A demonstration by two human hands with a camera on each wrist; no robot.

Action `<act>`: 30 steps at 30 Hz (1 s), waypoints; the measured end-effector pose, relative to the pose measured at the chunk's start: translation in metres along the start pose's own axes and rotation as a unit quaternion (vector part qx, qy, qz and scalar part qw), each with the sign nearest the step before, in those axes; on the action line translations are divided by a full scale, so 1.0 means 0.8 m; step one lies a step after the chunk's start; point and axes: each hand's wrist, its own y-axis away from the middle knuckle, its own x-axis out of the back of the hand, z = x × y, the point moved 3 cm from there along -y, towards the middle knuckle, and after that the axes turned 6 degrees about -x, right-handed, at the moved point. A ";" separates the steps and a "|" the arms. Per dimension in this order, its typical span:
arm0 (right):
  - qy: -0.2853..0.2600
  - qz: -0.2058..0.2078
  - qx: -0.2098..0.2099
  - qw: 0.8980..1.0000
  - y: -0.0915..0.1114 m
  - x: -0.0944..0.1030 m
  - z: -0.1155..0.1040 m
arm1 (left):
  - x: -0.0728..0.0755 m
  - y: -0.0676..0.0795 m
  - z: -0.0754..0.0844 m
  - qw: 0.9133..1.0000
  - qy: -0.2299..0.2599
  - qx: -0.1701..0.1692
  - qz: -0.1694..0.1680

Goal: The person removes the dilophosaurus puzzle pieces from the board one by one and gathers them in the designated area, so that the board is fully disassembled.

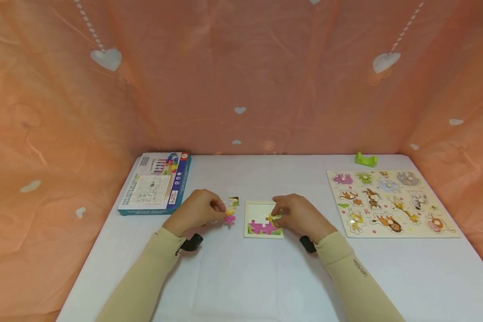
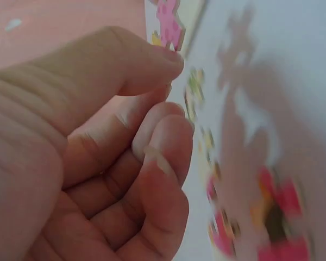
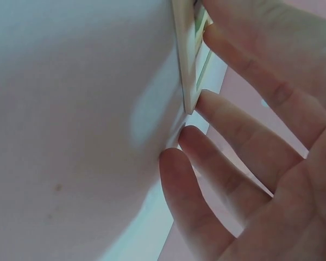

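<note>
My left hand (image 1: pixel 199 208) pinches a pink spotted puzzle piece (image 2: pixel 171 23) between thumb and fingertips, left of the puzzle frame. Beneath that hand, several loose pink and yellow puzzle pieces (image 2: pixel 285 217) lie blurred on the table. A small square wooden puzzle frame (image 1: pixel 251 206) lies flat at the middle, pink and green pieces (image 1: pixel 261 228) fitted along its lower part. At its right side, my right hand (image 1: pixel 299 214) holds a yellow puzzle piece (image 1: pixel 271 219) between thumb and index finger. Its other fingers spread by the frame's edge in the right wrist view.
To the left lies a blue and white box (image 1: pixel 150 183). An animal knob-puzzle board (image 1: pixel 394 203) occupies the right side, with a green plastic holder (image 1: pixel 365 159) behind it. Another loose piece (image 1: pixel 234 202) sits beyond my left fingertips. A peach curtain (image 1: pixel 241 80) surrounds the white table.
</note>
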 end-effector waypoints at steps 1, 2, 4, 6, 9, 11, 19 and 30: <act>0.000 0.000 0.000 1.000 0.000 0.000 0.000 | 0.003 0.004 -0.005 1.000 -0.002 -0.005 -0.002; 0.000 0.000 -0.001 1.000 0.000 0.000 0.000 | 0.006 0.008 -0.009 1.000 -0.004 -0.009 -0.003; -0.001 0.001 -0.004 1.000 0.000 0.000 0.001 | 0.010 0.014 -0.015 1.000 -0.008 -0.016 -0.002; 0.000 -0.001 -0.004 1.000 0.000 0.000 0.001 | 0.013 0.018 -0.021 1.000 -0.013 -0.014 -0.002; 0.001 -0.004 -0.002 1.000 0.000 -0.001 0.000 | 0.016 0.023 -0.028 1.000 -0.003 0.004 -0.001; 0.001 -0.006 -0.002 1.000 0.000 -0.001 -0.001 | 0.016 0.024 -0.032 1.000 0.004 0.015 -0.001; -0.002 -0.008 -0.006 1.000 0.001 0.002 -0.002 | 0.014 0.022 -0.036 1.000 0.005 0.020 0.000; -0.004 -0.008 -0.007 1.000 0.001 0.001 -0.001 | 0.013 0.018 -0.038 0.999 -0.007 0.031 0.008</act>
